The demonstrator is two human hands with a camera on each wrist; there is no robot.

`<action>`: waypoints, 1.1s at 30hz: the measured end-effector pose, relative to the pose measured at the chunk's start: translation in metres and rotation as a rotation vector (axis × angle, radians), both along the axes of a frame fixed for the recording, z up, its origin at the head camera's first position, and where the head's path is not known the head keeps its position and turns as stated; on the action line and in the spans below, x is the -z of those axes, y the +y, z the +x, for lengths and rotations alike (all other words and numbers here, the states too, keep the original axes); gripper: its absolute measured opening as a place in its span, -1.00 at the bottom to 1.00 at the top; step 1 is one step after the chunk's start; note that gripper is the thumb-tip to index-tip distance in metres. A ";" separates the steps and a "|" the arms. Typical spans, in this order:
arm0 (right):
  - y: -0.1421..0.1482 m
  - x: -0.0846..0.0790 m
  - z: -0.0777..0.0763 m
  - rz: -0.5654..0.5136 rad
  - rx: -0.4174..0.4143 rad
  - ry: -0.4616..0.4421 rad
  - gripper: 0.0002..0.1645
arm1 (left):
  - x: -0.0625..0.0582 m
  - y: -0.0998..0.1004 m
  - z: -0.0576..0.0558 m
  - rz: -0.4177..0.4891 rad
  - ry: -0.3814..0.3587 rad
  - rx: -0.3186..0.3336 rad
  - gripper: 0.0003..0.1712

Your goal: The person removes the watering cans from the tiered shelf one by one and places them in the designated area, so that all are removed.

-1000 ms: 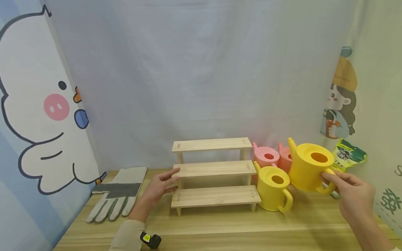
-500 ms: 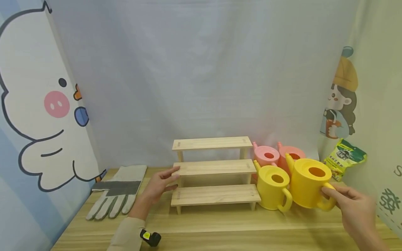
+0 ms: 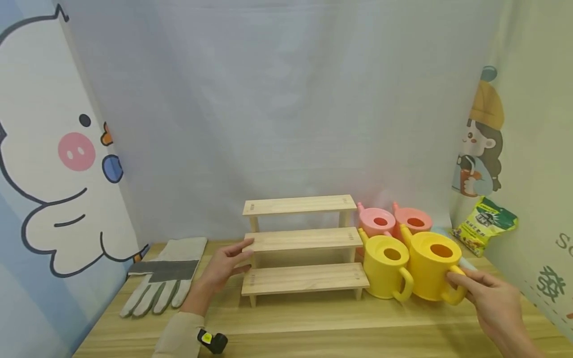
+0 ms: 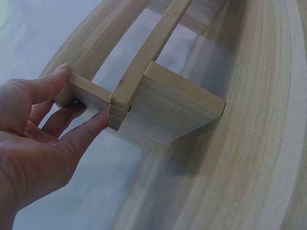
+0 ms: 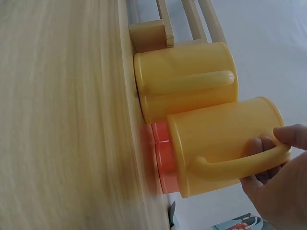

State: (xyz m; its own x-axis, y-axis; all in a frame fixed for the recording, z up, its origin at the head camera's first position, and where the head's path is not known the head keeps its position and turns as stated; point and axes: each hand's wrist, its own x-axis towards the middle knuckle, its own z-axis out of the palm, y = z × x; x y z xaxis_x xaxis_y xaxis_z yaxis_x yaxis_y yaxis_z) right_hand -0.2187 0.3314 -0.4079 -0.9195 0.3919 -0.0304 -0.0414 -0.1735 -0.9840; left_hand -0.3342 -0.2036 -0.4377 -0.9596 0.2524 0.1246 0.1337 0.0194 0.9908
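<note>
My right hand grips the handle of a yellow watering can. In the right wrist view that can is upright relative to the table, its base a little above the wood. Close on its left stands another yellow watering can. Two pink watering cans stand behind, partly hidden by the yellow ones. My left hand holds the left end of a three-tier wooden rack at the middle shelf. In the left wrist view, the thumb and fingers lie on opposite sides of the shelf board.
A pair of grey-and-white work gloves lies at the table's left. A green-yellow packet leans by the right wall. A pale blue item is partly hidden behind the held can. A cloth backdrop closes off the back.
My right hand has lowered the yellow watering can and brought it left, close beside the other yellow one. The left hand stays on the rack.
</note>
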 end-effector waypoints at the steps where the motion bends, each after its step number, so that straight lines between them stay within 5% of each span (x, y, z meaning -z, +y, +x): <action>1: 0.001 0.001 0.000 -0.013 -0.010 0.002 -0.91 | 0.000 0.000 0.000 0.002 -0.002 -0.003 -0.40; 18: 0.013 0.009 -0.004 0.022 -0.179 -0.141 -0.86 | -0.003 -0.002 0.001 0.003 -0.003 0.019 -0.38; 25: 0.014 0.011 -0.005 -0.040 -0.221 -0.151 -0.78 | -0.003 -0.002 0.000 -0.002 0.000 0.012 -0.38; 33: 0.016 0.016 -0.006 -0.026 -0.196 -0.178 -0.78 | -0.002 -0.001 0.000 -0.004 0.007 0.032 -0.38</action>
State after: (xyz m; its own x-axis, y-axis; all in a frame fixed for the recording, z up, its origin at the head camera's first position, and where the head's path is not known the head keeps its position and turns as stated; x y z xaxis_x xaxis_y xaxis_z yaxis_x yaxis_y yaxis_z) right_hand -0.2252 0.3473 -0.4237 -0.9571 0.2035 -0.2062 0.1690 -0.1862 -0.9679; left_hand -0.3339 -0.2046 -0.4352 -0.9500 0.2840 0.1300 0.1411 0.0191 0.9898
